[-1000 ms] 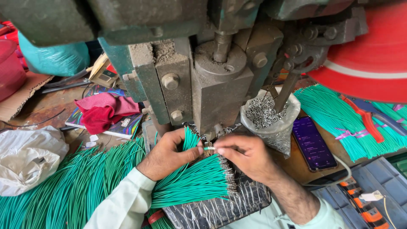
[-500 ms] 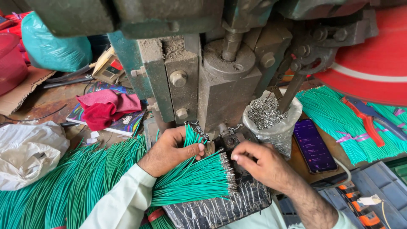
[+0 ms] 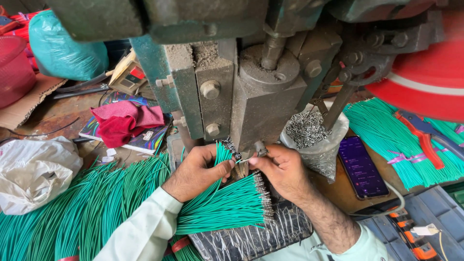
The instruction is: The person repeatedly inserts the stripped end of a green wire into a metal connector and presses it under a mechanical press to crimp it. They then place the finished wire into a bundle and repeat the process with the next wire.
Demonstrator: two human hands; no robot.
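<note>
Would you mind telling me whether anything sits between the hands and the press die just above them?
Nothing visible does. The left hand grips a green wire bundle, the right hand pinches one wire tip, right below the die.

Bright green wires (image 3: 227, 205) tipped with silvery metal ends fan across a glossy black sheet (image 3: 251, 237); more green wires (image 3: 386, 140) lie bundled with pink ties. The press (image 3: 251, 92) is dull grey-green, flanked by a red wheel (image 3: 425, 82) with a white stripe. A crimson cloth (image 3: 125, 121) rests on a multicoloured book (image 3: 150, 140), beside a white bag (image 3: 34, 171), a teal bag (image 3: 63, 48) and what may be a purple-lit phone (image 3: 362, 166).
</note>
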